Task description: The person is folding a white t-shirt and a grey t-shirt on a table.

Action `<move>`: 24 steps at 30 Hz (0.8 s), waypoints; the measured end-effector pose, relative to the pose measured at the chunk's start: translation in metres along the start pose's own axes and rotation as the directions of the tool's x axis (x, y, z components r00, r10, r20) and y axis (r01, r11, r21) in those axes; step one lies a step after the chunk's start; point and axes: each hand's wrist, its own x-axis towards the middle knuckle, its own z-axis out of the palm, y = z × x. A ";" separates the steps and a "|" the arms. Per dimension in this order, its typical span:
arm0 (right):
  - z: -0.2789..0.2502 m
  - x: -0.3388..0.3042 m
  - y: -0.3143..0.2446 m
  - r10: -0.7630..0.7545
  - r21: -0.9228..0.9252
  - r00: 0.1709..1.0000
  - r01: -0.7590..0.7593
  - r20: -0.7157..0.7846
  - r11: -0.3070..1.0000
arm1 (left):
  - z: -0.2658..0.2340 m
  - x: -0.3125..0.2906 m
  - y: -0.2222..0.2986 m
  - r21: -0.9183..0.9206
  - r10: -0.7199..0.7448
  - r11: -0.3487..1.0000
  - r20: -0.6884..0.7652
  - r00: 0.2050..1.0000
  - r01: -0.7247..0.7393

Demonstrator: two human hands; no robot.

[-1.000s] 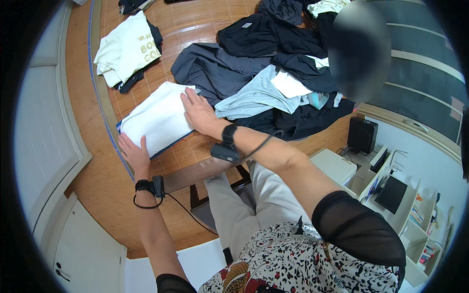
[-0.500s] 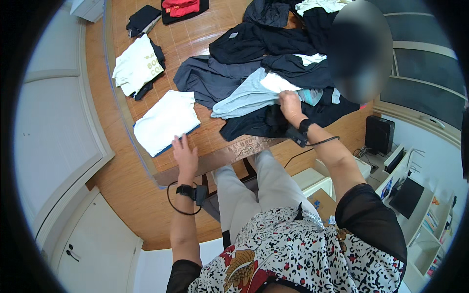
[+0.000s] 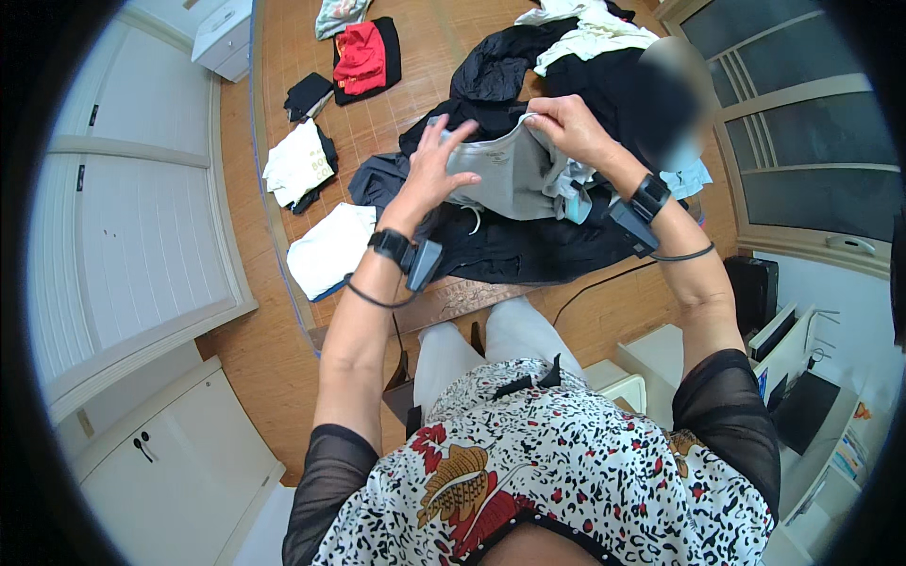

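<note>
Between the hands (image 3: 432,176), a light-edged grey garment (image 3: 517,181).

hands (image 3: 432,177) (image 3: 578,130) apart (left splayed, right pinching)

Saw white panelled doors (image 3: 142,245) well left of the left hand (image 3: 432,179), and a white drawer unit (image 3: 223,42) up and left of it. Noted a dark-handled white cupboard (image 3: 203,424) lower left of that hand. Spotted a grey-paned window (image 3: 802,130) right of the right hand (image 3: 578,130), and, lower right of it, a black case (image 3: 758,291), a dark screen (image 3: 807,413) and shelving (image 3: 830,495) with books (image 3: 852,457).
</note>
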 end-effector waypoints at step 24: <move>-0.299 0.017 -0.141 -0.129 0.022 0.956 0.139 -0.264 0.990 | -0.293 0.089 0.176 0.239 0.229 0.951 -0.117 0.966 -0.196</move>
